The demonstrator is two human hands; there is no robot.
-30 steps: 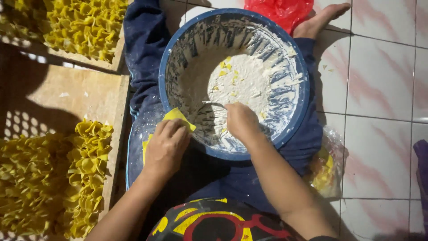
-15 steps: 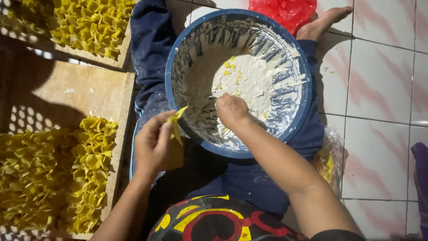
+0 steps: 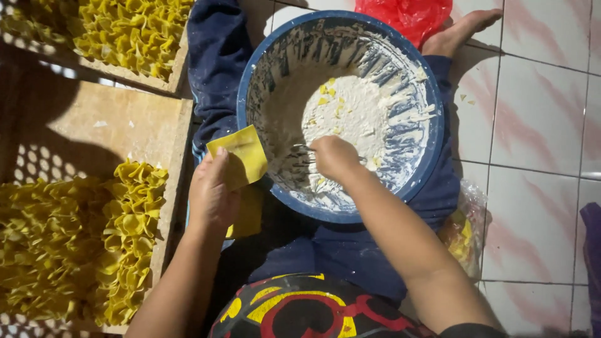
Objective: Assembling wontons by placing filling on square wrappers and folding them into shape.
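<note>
A blue bowl [image 3: 432,156] smeared with white paste rests between my legs on dark blue trousers. My right hand [image 3: 335,156] is inside the bowl, closed on a metal fork [image 3: 299,150] whose tines lie in the white filling [image 3: 350,112]. My left hand [image 3: 213,194] is just left of the bowl's rim and holds a flat square yellow wrapper [image 3: 241,153] on its fingers. More yellow wrappers [image 3: 247,213] lie stacked beneath that hand on my lap.
A wooden board [image 3: 125,125] on the left carries rows of folded yellow dumplings [image 3: 81,238]. A second tray of dumplings [image 3: 125,31] sits at top left. A red plastic bag [image 3: 407,15] and a bare foot [image 3: 463,28] are beyond the bowl. A clear bag [image 3: 463,225] lies on the pink-white tiles at right.
My left hand has lifted a single yellow wrapper and turned it flat beside the bowl's rim. My right hand has shifted slightly inside the bowl with the fork.
</note>
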